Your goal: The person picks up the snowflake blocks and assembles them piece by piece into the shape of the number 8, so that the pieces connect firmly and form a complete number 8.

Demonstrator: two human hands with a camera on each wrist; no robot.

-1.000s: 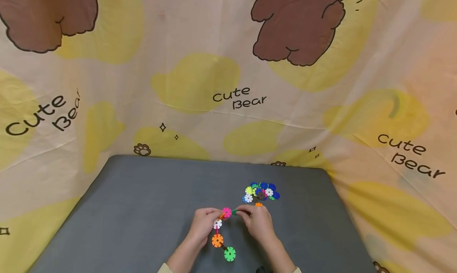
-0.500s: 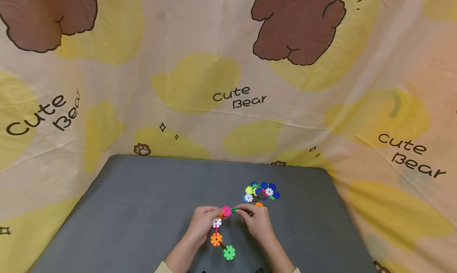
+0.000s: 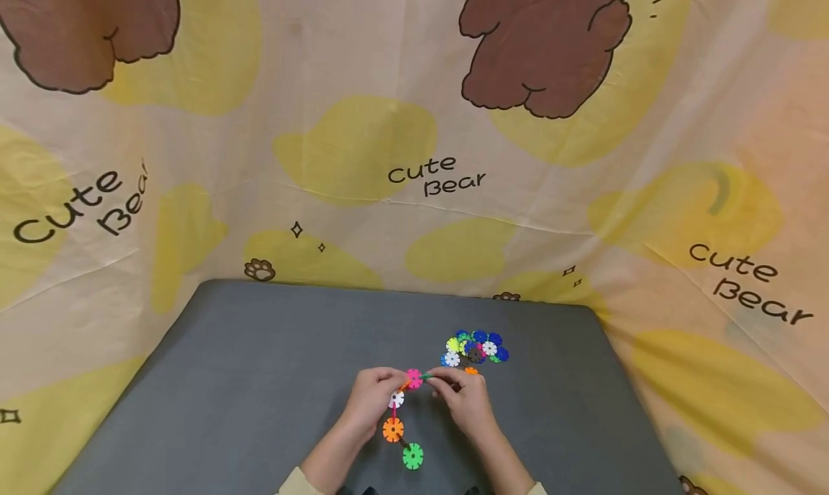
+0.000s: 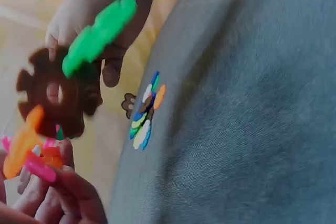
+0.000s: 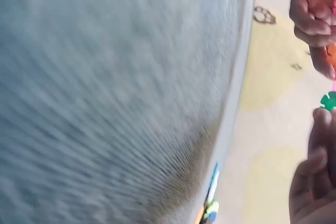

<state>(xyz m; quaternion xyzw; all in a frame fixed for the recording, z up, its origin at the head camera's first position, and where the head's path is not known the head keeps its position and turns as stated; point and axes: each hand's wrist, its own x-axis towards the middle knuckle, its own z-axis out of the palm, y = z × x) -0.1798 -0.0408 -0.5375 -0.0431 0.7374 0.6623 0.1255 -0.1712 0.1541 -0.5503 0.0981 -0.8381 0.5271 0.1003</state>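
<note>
A chain of slotted plastic discs hangs from my left hand (image 3: 372, 400), whose thumb and fingers pinch it near the top, beside a pink disc (image 3: 414, 378). Below run a white disc (image 3: 396, 399), an orange disc (image 3: 392, 429) and, at the bottom, a light green disc (image 3: 412, 456). The left wrist view shows a brown disc (image 4: 35, 88) linking the last two. My right hand (image 3: 466, 400) pinches a dark green disc (image 5: 329, 102) right at the pink disc's edge. Its fingertips cover part of that green disc.
A loose pile of mixed-colour discs (image 3: 452, 359) lies on the grey table (image 3: 259, 380), beyond the right hand. One orange disc (image 3: 471, 370) sits at its near side, partly behind that hand. A printed cloth (image 3: 337, 250) hangs around the table's back and sides.
Both hands have risen slightly in the head view, bringing the chain with them. Its lower end has swung a little left. The dark green disc stays pinched against the pink one.
</note>
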